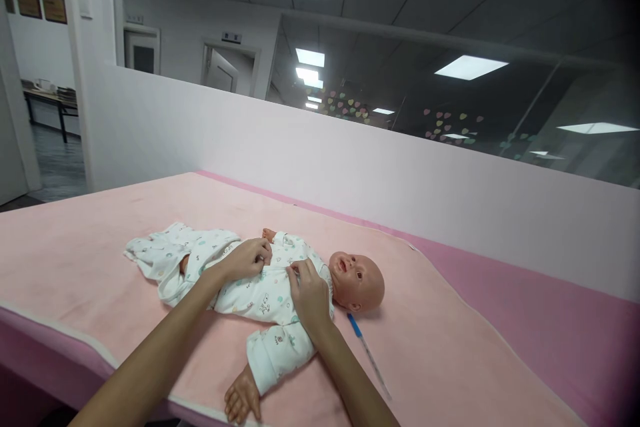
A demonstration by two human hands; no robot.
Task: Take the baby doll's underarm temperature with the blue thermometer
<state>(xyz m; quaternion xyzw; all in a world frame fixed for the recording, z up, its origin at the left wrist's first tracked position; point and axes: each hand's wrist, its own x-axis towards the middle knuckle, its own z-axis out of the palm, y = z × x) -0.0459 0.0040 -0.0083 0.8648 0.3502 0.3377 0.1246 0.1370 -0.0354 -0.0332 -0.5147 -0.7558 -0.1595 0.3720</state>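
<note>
White romper (260, 290) under both hands' fingertips

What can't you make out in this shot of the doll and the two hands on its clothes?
- Head view: the fastening on the doll's romper is covered by the left hand and right hand.
- Whether either grip pinches fabric: fingertips too small to tell.
- The doll's legs: hidden inside rumpled cloth.
- The blue-capped stick beside the head: too thin and blurred to identify.
- The framed notices on the far wall: too small to read.
</note>
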